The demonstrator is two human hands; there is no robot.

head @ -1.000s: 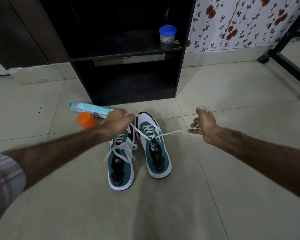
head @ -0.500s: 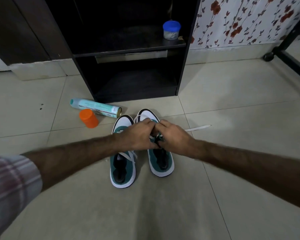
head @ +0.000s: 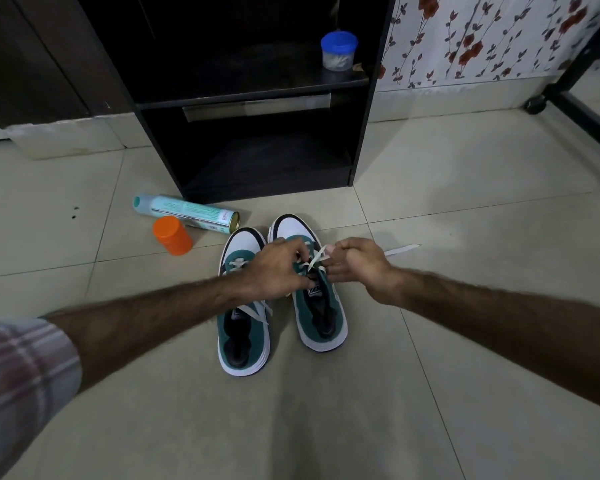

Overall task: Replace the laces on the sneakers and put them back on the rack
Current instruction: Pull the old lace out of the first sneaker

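- Sneakers stand side by side on the tiled floor (head: 430,393), toes pointing at the black rack (head: 361,133); both are teal with white toe caps and white soles.
- Left sneaker (head: 243,327) carries a white lace, with loose loops lying across its tongue.
- Right sneaker (head: 321,317) lies under both hands, and its white lace (head: 317,256) crosses the upper eyelets.
- Left hand (head: 278,268) reaches over the left sneaker to the right one, fingers curled and pinching the lace near the eyelets.
- Right hand (head: 355,263) sits just beside the right sneaker, fingers closed on the lace; the free end (head: 400,250) trails out past the hand and lies flat on the floor.
- Checked sleeve (head: 21,382) covers the left upper arm at the lower left edge.
- Spray can (head: 187,214), pale turquoise, lies on its side on the floor near the rack's front left corner.
- Orange cap (head: 172,235) lies just beside the can, between it and the left sneaker.
- Small jar with a blue lid (head: 339,51) stands on the rack's upper shelf, toward the right side.
- Lower shelf of the rack is dark, and its contents cannot be made out.
- Floral wallpaper (head: 482,39) covers the wall to the right of the rack.
- Black frame on a caster (head: 568,102) stands at the far right.
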